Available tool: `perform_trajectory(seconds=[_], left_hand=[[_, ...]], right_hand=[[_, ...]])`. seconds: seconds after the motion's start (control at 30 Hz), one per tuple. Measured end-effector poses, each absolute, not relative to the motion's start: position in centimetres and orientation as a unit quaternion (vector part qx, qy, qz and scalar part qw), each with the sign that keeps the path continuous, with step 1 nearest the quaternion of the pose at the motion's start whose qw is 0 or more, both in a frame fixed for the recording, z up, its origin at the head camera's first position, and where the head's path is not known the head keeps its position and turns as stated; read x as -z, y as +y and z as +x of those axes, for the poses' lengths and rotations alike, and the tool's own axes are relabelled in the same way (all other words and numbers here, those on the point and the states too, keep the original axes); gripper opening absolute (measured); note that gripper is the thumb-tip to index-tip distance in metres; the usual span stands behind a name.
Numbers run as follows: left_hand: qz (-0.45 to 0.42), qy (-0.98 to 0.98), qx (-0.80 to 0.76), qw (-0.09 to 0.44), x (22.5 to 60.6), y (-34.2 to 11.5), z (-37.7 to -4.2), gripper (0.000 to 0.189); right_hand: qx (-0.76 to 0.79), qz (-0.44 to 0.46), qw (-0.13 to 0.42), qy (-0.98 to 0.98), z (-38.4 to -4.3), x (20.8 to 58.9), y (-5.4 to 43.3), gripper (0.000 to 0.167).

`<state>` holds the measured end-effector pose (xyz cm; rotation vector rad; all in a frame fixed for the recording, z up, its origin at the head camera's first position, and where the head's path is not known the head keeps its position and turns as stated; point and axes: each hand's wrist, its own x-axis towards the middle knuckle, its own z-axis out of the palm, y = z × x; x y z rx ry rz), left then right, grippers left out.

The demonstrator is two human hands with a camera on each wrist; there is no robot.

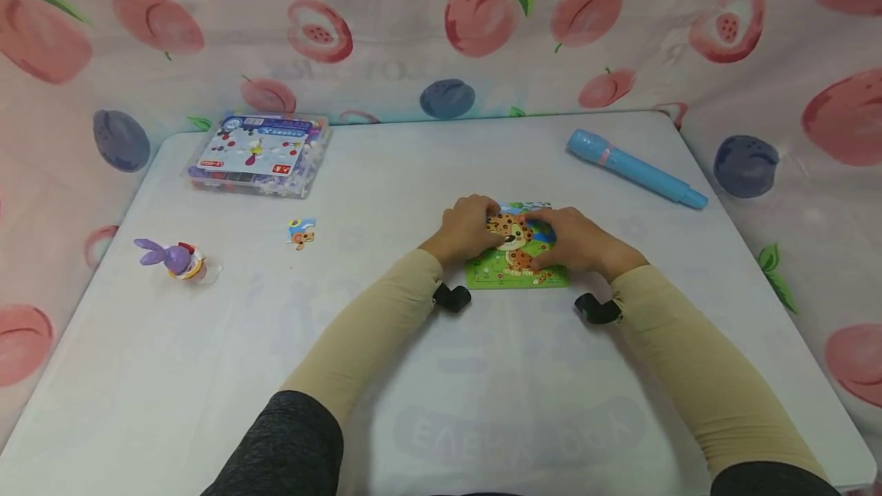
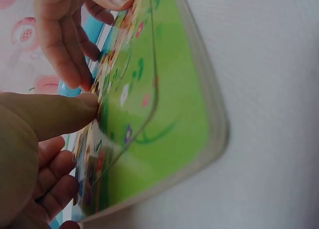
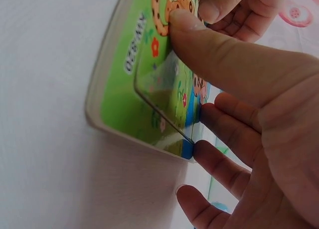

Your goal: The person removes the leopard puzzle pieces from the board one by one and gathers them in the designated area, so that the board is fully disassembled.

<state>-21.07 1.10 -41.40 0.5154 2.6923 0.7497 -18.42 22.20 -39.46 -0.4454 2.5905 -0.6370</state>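
In the head view, a jigsaw puzzle board [image 1: 513,251] with a cartoon leopard on green grass lies on the white table. My left hand [image 1: 468,230] rests at its left side, thumb laid on the picture and the other fingers along the edge. From the right, my right hand [image 1: 577,239] spreads over the board; its thumb [image 3: 214,44] presses the face, and some fingertips touch the rim in the right wrist view. Glossy puzzle pieces [image 2: 127,97] sit inside the green frame. Part of the picture is hidden under both hands. A loose puzzle piece [image 1: 301,233] lies off to the left.
A clear plastic box [image 1: 255,151] with a printed label stands at the back left. Nearer is a purple rabbit-eared figure [image 1: 175,259]. A blue tube-shaped pen [image 1: 637,168] lies at the back right. Fruit-print cloth [image 1: 386,44] hangs behind the table [image 1: 413,167].
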Motion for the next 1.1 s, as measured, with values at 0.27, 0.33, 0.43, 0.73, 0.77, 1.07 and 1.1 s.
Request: perform_trajectory(seconds=[0.27, 0.33, 0.43, 0.73, 0.77, 1.07, 1.1], left_hand=[[0.165, 0.945, -0.247, 0.137, 41.55, 1.67, -21.11, 0.059], [0.165, 0.946, -0.239, 0.141, 41.51, 1.76, -21.15, 0.062], [0.167, 0.947, -0.231, 0.150, 41.42, 1.85, -21.27, 0.066], [0.165, 0.940, -0.248, 0.165, 41.27, 1.89, -21.40, 0.062], [0.165, 0.941, -0.248, 0.163, 41.32, 1.91, -21.38, 0.061], [0.152, 0.943, -0.255, 0.151, 41.56, 2.07, -21.19, 0.057], [0.151, 0.943, -0.255, 0.151, 41.56, 2.09, -21.18, 0.057]], right_hand=[[0.233, -0.161, 0.215, 0.935, -18.39, 39.41, 22.15, 0.082], [0.232, -0.160, 0.216, 0.935, -18.39, 39.40, 22.13, 0.083], [0.231, -0.159, 0.217, 0.935, -18.37, 39.40, 22.10, 0.083], [0.246, -0.159, 0.217, 0.931, -18.34, 39.56, 22.21, 0.083], [0.247, -0.160, 0.216, 0.931, -18.34, 39.56, 22.24, 0.084], [0.245, -0.152, 0.223, 0.931, -18.26, 39.41, 22.21, 0.085], [0.245, -0.152, 0.222, 0.931, -18.25, 39.41, 22.20, 0.085]])
